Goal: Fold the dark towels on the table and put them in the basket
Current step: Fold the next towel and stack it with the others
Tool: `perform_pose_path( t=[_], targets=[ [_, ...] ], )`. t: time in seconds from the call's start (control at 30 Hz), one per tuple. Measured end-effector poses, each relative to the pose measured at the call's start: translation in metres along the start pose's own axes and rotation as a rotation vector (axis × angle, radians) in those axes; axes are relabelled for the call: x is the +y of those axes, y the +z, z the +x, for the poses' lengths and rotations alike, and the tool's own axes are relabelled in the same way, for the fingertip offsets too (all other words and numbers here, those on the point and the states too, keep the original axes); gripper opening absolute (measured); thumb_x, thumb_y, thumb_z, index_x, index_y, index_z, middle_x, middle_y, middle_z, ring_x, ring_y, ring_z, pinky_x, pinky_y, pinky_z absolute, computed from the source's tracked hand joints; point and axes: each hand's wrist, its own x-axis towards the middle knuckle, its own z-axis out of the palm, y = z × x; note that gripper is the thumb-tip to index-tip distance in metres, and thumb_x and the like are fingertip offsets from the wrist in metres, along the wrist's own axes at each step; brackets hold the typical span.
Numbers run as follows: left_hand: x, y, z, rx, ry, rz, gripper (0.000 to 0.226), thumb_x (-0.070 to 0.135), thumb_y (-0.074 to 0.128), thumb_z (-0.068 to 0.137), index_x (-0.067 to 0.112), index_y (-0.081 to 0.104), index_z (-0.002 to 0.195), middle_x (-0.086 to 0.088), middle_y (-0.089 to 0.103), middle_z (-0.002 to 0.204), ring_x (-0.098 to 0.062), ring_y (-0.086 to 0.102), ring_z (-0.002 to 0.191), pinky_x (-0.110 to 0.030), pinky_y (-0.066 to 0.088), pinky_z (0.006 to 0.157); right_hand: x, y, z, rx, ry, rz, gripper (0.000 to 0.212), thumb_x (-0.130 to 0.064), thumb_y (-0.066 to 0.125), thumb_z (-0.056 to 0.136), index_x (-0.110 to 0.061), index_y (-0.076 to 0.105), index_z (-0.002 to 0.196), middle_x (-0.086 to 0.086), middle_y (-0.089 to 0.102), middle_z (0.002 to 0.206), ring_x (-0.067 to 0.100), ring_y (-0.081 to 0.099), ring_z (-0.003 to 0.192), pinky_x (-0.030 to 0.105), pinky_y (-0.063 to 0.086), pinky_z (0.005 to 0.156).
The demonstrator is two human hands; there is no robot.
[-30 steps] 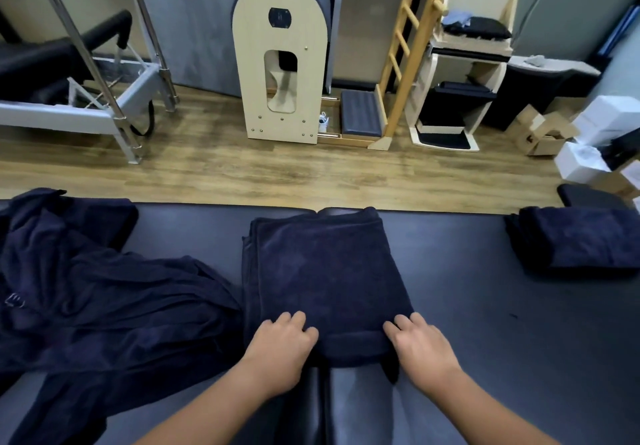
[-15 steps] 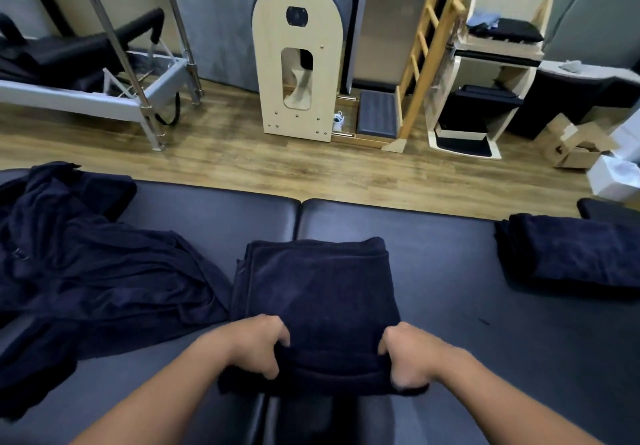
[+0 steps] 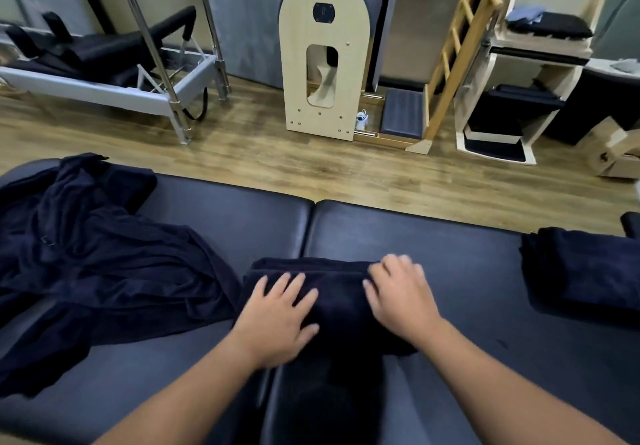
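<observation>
Dark navy towel (image 3: 332,292), folded small, lay on the black padded tabletop (image 3: 450,254) under both hands. The left hand (image 3: 277,313) and right hand (image 3: 398,295) rested flat on it, fingers spread and gripping nothing. Half a second before, both had clutched its near edge; that edge had since been folded over, halving the towel, so this towel looked ready for the basket. Left of the left hand sprawled unfolded towels (image 3: 97,261); well right of the right hand sat a folded stack (image 3: 581,271). No basket was visible.

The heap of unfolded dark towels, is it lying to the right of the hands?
No, the unfolded heap lies left of both hands, beside the folded towel.
</observation>
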Motion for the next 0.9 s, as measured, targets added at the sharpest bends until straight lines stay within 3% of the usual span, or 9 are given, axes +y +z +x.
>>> perform_pose_path(
  t=[0.07, 0.13, 0.23, 0.33, 0.43, 0.5, 0.6, 0.8, 0.9],
  targets=[
    [-0.006, 0.017, -0.007, -0.200, -0.106, -0.035, 0.079, 0.075, 0.009, 0.096, 0.032, 0.007, 0.162, 0.001, -0.007, 0.169, -0.028, 0.002, 0.157, -0.066, 0.011, 0.118, -0.010, 0.007, -0.019, -0.125, -0.128, -0.002, 0.030, -0.043, 0.051, 0.093, -0.016, 0.065, 0.091, 0.006, 0.058, 0.094, 0.034, 0.057, 0.088, 0.046, 0.043, 0.077],
    [-0.016, 0.024, -0.004, -0.215, -0.171, -0.054, 0.086, 0.082, -0.002, 0.088, 0.034, -0.011, 0.160, 0.002, -0.025, 0.164, -0.023, -0.015, 0.155, -0.067, 0.002, 0.119, -0.013, 0.014, -0.030, -0.345, -0.035, -0.054, 0.046, -0.050, 0.046, 0.094, -0.017, 0.066, 0.120, 0.012, 0.060, 0.122, 0.037, 0.056, 0.117, 0.053, 0.032, 0.104],
    [-0.032, 0.026, 0.012, -0.245, -0.243, -0.086, 0.085, 0.083, 0.003, 0.089, 0.036, -0.020, 0.157, -0.002, -0.028, 0.164, -0.024, -0.022, 0.153, -0.065, 0.000, 0.118, -0.009, 0.028, -0.017, -0.571, 0.261, -0.011, 0.064, -0.056, 0.023, 0.102, -0.030, 0.018, 0.160, 0.011, 0.017, 0.167, 0.034, 0.008, 0.154, 0.061, 0.001, 0.117],
    [-0.043, 0.028, 0.021, -0.263, -0.311, -0.137, 0.083, 0.076, -0.005, 0.089, 0.033, -0.017, 0.159, -0.001, -0.020, 0.168, -0.021, -0.017, 0.155, -0.062, 0.008, 0.120, -0.003, 0.040, 0.005, -0.623, 0.255, 0.044, 0.062, -0.049, 0.017, 0.107, -0.024, 0.003, 0.162, 0.006, -0.006, 0.169, 0.028, -0.013, 0.154, 0.056, 0.004, 0.122],
    [-0.052, 0.025, 0.031, -0.171, -0.320, -0.153, 0.069, 0.060, 0.024, 0.102, 0.022, 0.019, 0.159, -0.007, 0.021, 0.163, -0.027, 0.016, 0.153, -0.056, 0.022, 0.118, 0.001, 0.045, 0.021, -0.586, 0.259, 0.159, 0.053, -0.038, 0.031, 0.108, -0.013, 0.031, 0.154, 0.007, 0.014, 0.166, 0.025, 0.003, 0.155, 0.050, 0.013, 0.123],
    [-0.060, 0.022, 0.038, 0.009, -0.256, -0.183, 0.043, 0.046, 0.055, 0.098, 0.018, 0.056, 0.130, -0.005, 0.051, 0.131, -0.029, 0.047, 0.126, -0.050, 0.039, 0.106, 0.013, 0.043, 0.024, -0.534, 0.306, 0.236, 0.037, -0.035, 0.046, 0.103, -0.014, 0.056, 0.132, 0.001, 0.044, 0.147, 0.024, 0.032, 0.143, 0.041, 0.028, 0.117],
    [-0.073, 0.015, 0.045, 0.180, -0.182, -0.179, 0.021, 0.026, 0.086, 0.075, 0.022, 0.068, 0.084, 0.005, 0.053, 0.092, -0.022, 0.055, 0.087, -0.039, 0.047, 0.072, 0.027, 0.032, 0.026, -0.502, 0.319, 0.306, 0.012, -0.032, 0.060, 0.095, -0.028, 0.063, 0.106, -0.013, 0.051, 0.113, 0.022, 0.042, 0.124, 0.035, 0.038, 0.099],
    [-0.073, -0.009, 0.056, 0.215, -0.340, -0.160, 0.027, 0.013, 0.083, 0.074, 0.017, 0.056, 0.072, 0.000, 0.061, 0.066, -0.029, 0.060, 0.058, -0.033, 0.031, 0.059, 0.003, 0.021, 0.059, -0.205, 0.374, -0.086, 0.006, -0.024, 0.075, 0.083, -0.022, 0.072, 0.078, 0.001, 0.052, 0.083, 0.030, 0.051, 0.079, 0.034, 0.029, 0.066],
    [-0.058, -0.008, 0.054, 0.023, -0.409, -0.181, 0.017, 0.030, 0.053, 0.097, 0.017, 0.053, 0.109, -0.005, 0.072, 0.103, -0.030, 0.069, 0.094, -0.038, 0.039, 0.073, -0.024, 0.033, 0.058, -0.357, 0.356, -0.130, 0.017, -0.013, 0.054, 0.092, -0.020, 0.067, 0.100, 0.003, 0.061, 0.099, 0.029, 0.062, 0.093, 0.038, 0.038, 0.073]
  ],
)
